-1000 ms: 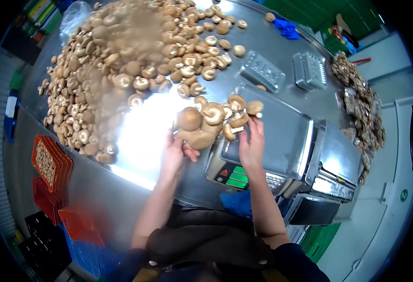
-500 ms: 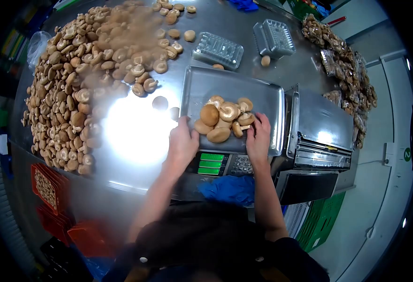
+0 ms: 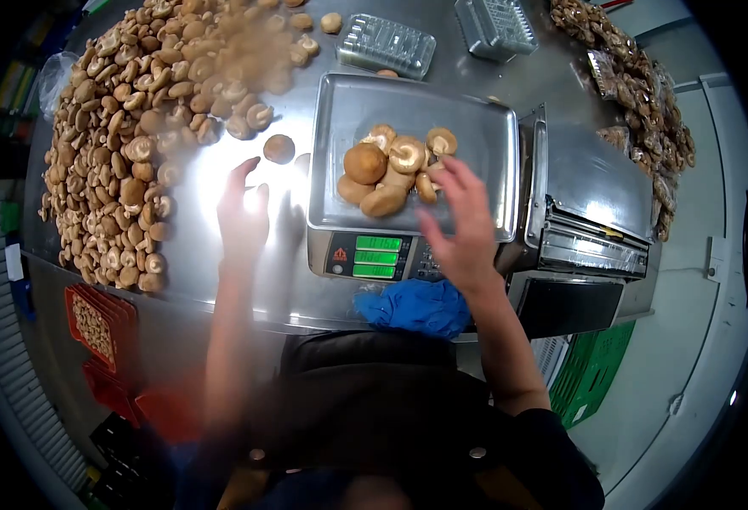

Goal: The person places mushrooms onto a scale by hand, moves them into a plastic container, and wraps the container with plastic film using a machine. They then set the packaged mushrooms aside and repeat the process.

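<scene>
Several brown mushrooms (image 3: 384,200) sit heaped in the metal tray (image 3: 493,204) of a scale with a lit green display (image 3: 377,257). Over the tray's right part hovers my right hand (image 3: 467,225), thumb and fingers apart, fingertips right at the mushrooms on that side of the heap and partly covering them. To the left of the scale, my left hand (image 3: 244,212) is above the shiny steel table (image 3: 212,310), fingers spread and holding nothing. A single mushroom (image 3: 278,149) lies just beyond its fingertips.
A large mushroom pile (image 3: 119,161) covers the table's left side. Clear plastic punnets (image 3: 386,47) stand behind the scale. To its right is a metal machine (image 3: 595,195), with bagged mushrooms (image 3: 637,110) beyond. Crumpled blue plastic (image 3: 416,308) lies in front; red crates (image 3: 102,331) stand lower left.
My left hand has left the tray's edge and moved left towards the single mushroom. My right hand has opened wider and stays by the heap. The view has shifted slightly.
</scene>
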`<state>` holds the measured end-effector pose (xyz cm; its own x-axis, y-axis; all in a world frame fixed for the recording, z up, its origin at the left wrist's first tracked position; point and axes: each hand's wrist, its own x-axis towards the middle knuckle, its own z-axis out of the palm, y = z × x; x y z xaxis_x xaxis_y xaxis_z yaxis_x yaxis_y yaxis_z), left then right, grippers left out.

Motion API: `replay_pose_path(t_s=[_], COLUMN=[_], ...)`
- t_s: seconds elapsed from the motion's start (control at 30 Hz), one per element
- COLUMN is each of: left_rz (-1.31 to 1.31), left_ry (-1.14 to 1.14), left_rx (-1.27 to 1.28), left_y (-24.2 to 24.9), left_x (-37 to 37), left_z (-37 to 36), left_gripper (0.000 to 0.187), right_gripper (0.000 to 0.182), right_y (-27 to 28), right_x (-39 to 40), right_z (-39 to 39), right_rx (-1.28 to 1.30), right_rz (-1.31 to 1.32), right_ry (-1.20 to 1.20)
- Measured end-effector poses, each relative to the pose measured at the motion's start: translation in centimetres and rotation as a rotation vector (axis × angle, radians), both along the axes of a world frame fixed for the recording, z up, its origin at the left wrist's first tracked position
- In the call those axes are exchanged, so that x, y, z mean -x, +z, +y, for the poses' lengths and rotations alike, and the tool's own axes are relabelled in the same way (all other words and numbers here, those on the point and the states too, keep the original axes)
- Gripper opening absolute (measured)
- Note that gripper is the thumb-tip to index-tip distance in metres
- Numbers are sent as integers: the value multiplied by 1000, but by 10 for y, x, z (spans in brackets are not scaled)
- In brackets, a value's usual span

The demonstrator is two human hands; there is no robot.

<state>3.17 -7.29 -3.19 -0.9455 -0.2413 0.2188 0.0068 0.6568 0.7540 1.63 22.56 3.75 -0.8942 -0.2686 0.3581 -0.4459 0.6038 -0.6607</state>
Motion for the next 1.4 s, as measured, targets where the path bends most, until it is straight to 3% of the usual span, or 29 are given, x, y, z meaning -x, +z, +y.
replay_pose_path(t_s=[0.1, 0.2, 0.37, 0.47, 0.5, 0.57, 0.6, 0.7, 0.77, 0.8, 0.87, 0.93, 1.03, 1.17, 1.3, 1.4], left_rz=[39, 42, 67, 40, 47, 116, 110, 243, 329, 311, 217, 175, 233, 162, 269, 26], left_ry=[-79, -85, -88, -89, 17, 74, 112, -77, -322, -404, -534, -505, -493, -541, -358, -118], left_rx=[43, 298, 181, 48, 71, -296, -521, -589, -89, -210, 137, 370, 386, 339, 150, -270], left_y=[-35, -72, -87, -103, -101, -95, -62, 22, 54, 54, 45, 33, 16, 26, 40, 34], left_x=[30, 55, 56, 60, 62, 60, 56, 36, 25, 22, 30, 31, 31, 29, 17, 15], left_z=[-3, -5, 7, -8, -5, -8, 2, 52, 78, 96, 111, 125, 125, 121, 101, 74], left_gripper=[54, 64, 42, 44, 37, 37, 37, 39, 46, 46, 49, 54, 57, 64, 73, 76], right_gripper=[60, 66, 68, 67, 67, 68, 68, 67, 65, 63, 61, 59, 58, 59, 62, 61], right_y=[-3, -18, -30, -46, -47, -41, -35, -8, -3, -1, -7, -33, -48, -44, -22, -29], right_x=[-5, -9, -15, -9, -8, -8, -8, 5, 20, 28, 38, 39, 37, 36, 30, 27], right_z=[-19, -29, -41, -38, -38, -35, -33, -11, 2, 8, 10, 4, 2, 8, 32, 58], right_rx=[-24, -81, -148, -191, -188, -87, -37, 93, 55, -21, -142, -230, -152, -65, 103, 227], right_rz=[93, 164, 127, 201, 211, 186, 173, 133, 98, 86, 45, -17, -40, -56, -104, -174], right_ry=[78, 44, -30, -13, -5, 10, 18, -96, -135, -131, -102, -51, -35, -28, -171, -279])
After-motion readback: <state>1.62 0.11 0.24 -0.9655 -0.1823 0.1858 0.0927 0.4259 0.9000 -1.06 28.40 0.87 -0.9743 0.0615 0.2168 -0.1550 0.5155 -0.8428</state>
